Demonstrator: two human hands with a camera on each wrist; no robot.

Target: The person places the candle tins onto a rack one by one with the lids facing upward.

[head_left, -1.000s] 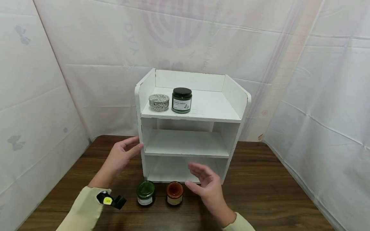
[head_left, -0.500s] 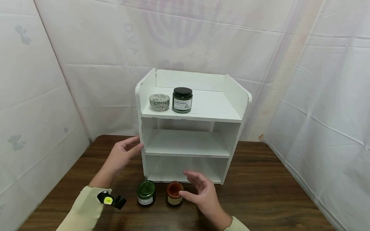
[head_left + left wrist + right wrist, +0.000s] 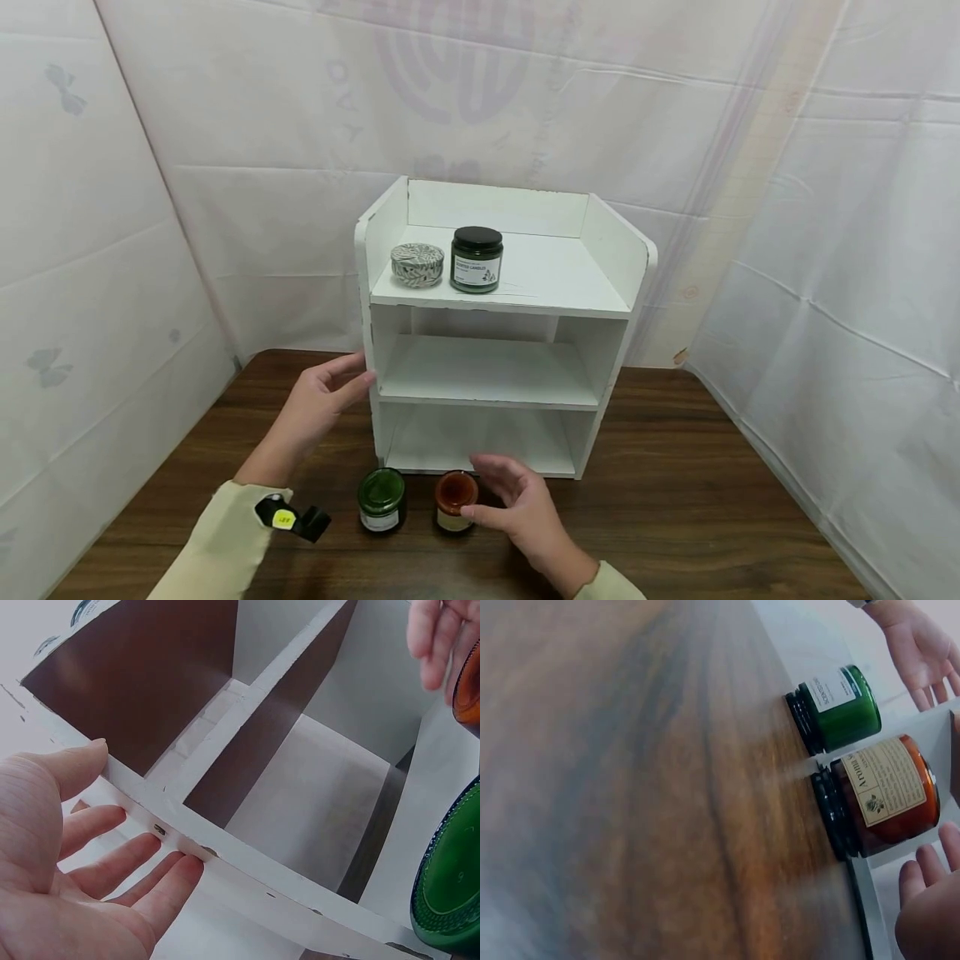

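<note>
An amber glass candle jar (image 3: 454, 492) with a tan label stands upside down on its black lid, before the white shelf unit (image 3: 480, 402). Left of it is a green glass candle jar (image 3: 382, 493), also lid-down. My right hand (image 3: 519, 510) is beside the amber jar, fingers spread and thumb near its side; the right wrist view shows a gap between fingers and jar. With fingers extended, my left hand (image 3: 316, 406) rests at the unit's left side panel, thumb by its front edge. On the top shelf sit a patterned round tin (image 3: 417, 265) and a black-lidded dark green candle jar (image 3: 476, 260).
The shelf unit has two open compartments below its top, with raised side and back panels. It stands on a dark wooden table (image 3: 690, 492). White sheeting (image 3: 270, 208) hangs behind and at both sides.
My right hand has moved left and slightly down, toward the amber candle jar. My left hand keeps its place at the side panel. The jars and tin have not moved.
</note>
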